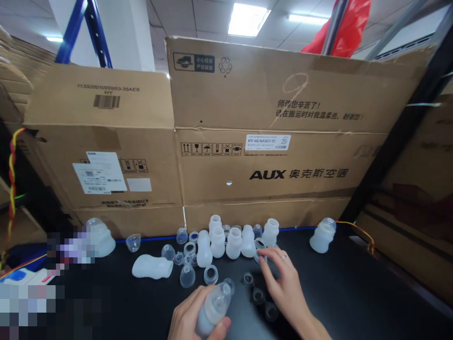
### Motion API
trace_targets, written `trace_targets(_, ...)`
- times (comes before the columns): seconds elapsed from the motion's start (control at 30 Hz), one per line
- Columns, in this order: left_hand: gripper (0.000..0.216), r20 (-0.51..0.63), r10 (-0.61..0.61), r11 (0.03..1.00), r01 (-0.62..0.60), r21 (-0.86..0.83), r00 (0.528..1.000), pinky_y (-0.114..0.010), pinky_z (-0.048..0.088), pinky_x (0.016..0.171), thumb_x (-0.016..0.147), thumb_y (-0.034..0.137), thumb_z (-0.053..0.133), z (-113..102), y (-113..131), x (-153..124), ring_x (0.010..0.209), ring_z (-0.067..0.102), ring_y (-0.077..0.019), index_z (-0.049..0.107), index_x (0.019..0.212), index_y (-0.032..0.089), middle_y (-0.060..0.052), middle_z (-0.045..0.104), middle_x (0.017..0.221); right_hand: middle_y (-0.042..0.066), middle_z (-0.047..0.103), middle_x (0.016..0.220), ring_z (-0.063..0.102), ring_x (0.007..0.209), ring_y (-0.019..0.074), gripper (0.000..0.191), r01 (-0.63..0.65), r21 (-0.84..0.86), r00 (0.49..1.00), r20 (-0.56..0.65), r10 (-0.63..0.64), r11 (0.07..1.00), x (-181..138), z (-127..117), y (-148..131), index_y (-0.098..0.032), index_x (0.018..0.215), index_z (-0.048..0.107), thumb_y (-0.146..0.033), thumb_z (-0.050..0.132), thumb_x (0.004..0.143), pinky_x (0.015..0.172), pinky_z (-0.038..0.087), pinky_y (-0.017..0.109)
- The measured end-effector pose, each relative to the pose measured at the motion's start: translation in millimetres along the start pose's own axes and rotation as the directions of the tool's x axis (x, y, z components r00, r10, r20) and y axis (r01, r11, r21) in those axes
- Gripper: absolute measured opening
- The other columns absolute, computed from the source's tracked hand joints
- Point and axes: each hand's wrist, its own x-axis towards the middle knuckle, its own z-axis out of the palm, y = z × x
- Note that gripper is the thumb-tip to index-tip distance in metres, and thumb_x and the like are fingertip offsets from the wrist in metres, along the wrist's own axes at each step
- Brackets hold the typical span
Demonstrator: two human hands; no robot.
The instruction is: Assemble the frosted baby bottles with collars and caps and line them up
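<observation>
The left hand (pixel 191 318), at the bottom centre of the frame, is clamped around a bottle (pixel 212 309). The bottle lies tilted, its nipple end pointing up and to the right, with the fingers wrapped about its lower body and the thumb against its side

The right hand (pixel 285 283), low and just right of centre, lies palm down over the black table (pixel 354 293). Its fingers are loosely apart and grip nothing. The fingertips reach a clear ring (pixel 260 244) at the right end of the row; whether they touch it I cannot tell. Three dark rings (pixel 258 296) lie on the table between the two hands, just left of the right palm

A row of bottles (pixel 234 243) stands upright and uncapped in the middle of the frame, at the foot of the boxes (pixel 265 174). In front of the row, to its left, sit a white ring (pixel 211 274) and a nipple (pixel 187 276). Further left a lying bottle (pixel 152 267) rests on its side, and a clear cap (pixel 133 242) sits near it. A big bottle (pixel 102 238) stands at the left, and a lone bottle (pixel 322 234) leans at the right, well apart from the row

A ceiling light (pixel 247 19) shows at top centre, a red sheet (pixel 347 23) at upper right, a blue rack (pixel 88 33) at upper left
</observation>
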Motion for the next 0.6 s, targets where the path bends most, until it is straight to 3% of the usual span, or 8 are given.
trace_targets(0.07,0.045,0.021,0.019,1.0,-0.019,0.001,1.0,-0.022,0.058,0.065,0.092,0.064,0.057,-2,-1,2,0.071,0.072,-0.0181,0.069,0.112,0.026,-0.003,0.074,0.086,0.008,0.07,0.102,0.065,0.098,0.0262,0.018,-0.009,0.021,0.999,0.043,0.008,1.0,3,-6,4,-0.024,0.105,0.069,-0.035,0.054,0.104,0.089,0.053,0.038)
trace_targets(0.13,0.05,0.072,0.062,0.998,-0.062,0.009,0.995,-0.023,0.059,0.066,0.091,0.069,0.055,-4,-3,4,0.074,0.073,-0.019,0.069,0.114,0.027,-0.003,0.075,0.088,0.009,0.07,0.106,0.066,0.102,0.0252,0.022,0.024,0.096,0.981,0.189,-0.042,0.995,1,-10,-5,-0.025,0.112,0.069,-0.037,0.052,0.105,0.092,0.054,0.037)
trace_targets(0.23,0.059,0.206,0.146,0.989,-0.149,-0.003,0.968,-0.025,0.059,0.068,0.089,0.078,0.049,-10,-7,8,0.077,0.073,-0.02,0.068,0.115,0.028,-0.004,0.076,0.091,0.01,0.07,0.115,0.066,0.108,0.0257,0.041,0.096,0.264,0.899,0.39,-0.197,0.96,-8,-6,-33,-0.027,0.129,0.065,-0.055,0.059,0.099,0.095,0.056,0.037)
trace_targets(0.3,0.061,0.27,0.155,0.988,-0.152,-0.032,0.95,-0.026,0.06,0.069,0.09,0.08,0.044,-14,-10,9,0.077,0.072,-0.0204,0.068,0.11,0.027,-0.004,0.075,0.089,0.009,0.071,0.115,0.068,0.106,0.026,0.054,0.106,0.349,0.864,0.431,-0.26,0.931,-15,3,-51,-0.028,0.13,0.065,-0.065,0.066,0.091,0.094,0.057,0.036)
trace_targets(0.37,0.063,0.263,0.138,0.99,-0.126,-0.062,0.955,-0.028,0.061,0.074,0.091,0.08,0.04,-16,-12,8,0.082,0.073,-0.0219,0.068,0.108,0.026,-0.005,0.074,0.093,0.009,0.074,0.112,0.071,0.101,0.0252,0.054,0.096,0.401,0.863,0.423,-0.277,0.911,-20,13,-60,-0.028,0.127,0.066,-0.067,0.068,0.089,0.09,0.059,0.032)
trace_targets(0.43,0.068,0.192,0.122,0.992,-0.113,-0.061,0.974,-0.031,0.061,0.084,0.092,0.081,0.034,-17,-14,5,0.097,0.074,-0.0246,0.068,0.117,0.027,-0.008,0.074,0.11,0.009,0.075,0.11,0.074,0.097,0.025,0.049,0.092,0.419,0.893,0.367,-0.26,0.904,-24,20,-60,-0.027,0.125,0.067,-0.062,0.069,0.09,0.086,0.06,0.03)
trace_targets(0.5,0.068,0.098,0.098,0.995,-0.099,0.002,0.99,-0.035,0.059,0.094,0.095,0.077,0.032,-16,-15,4,0.115,0.07,-0.0268,0.064,0.13,0.028,-0.011,0.068,0.129,0.011,0.075,0.112,0.074,0.099,0.0268,0.043,0.074,0.412,0.947,0.256,-0.193,0.908,-26,21,-51,-0.025,0.125,0.065,-0.054,0.069,0.093,0.086,0.061,0.032)
trace_targets(0.6,0.044,-0.015,0.081,0.984,-0.078,0.159,0.997,-0.036,0.057,0.098,0.101,0.058,0.047,-21,-17,7,0.124,0.065,-0.0268,0.064,0.13,0.028,-0.011,0.063,0.138,0.013,0.073,0.114,0.073,0.101,0.0288,0.04,-0.011,0.451,0.999,0.051,-0.013,0.892,-22,11,-28,-0.023,0.129,0.06,-0.049,0.057,0.1,0.083,0.061,0.036)
